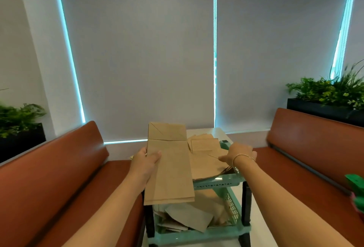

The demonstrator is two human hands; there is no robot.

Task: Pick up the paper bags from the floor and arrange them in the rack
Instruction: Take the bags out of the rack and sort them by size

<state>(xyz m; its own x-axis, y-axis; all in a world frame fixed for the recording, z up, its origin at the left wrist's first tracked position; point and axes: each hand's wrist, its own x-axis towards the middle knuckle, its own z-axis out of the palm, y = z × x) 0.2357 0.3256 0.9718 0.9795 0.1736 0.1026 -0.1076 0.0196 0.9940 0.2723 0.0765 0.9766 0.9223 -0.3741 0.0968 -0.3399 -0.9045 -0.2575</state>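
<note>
Booth; left hand (146, 161) round paper bag (168, 165)

A single head-worn wide-angle view looks forward and slightly down from just behind the teal rack (216, 184), close enough that both forearms reach to it from the bottom edge. It faces the grey window blinds (141, 53) beyond the rack, with red benches (59, 168) to either side of the rack.
</note>
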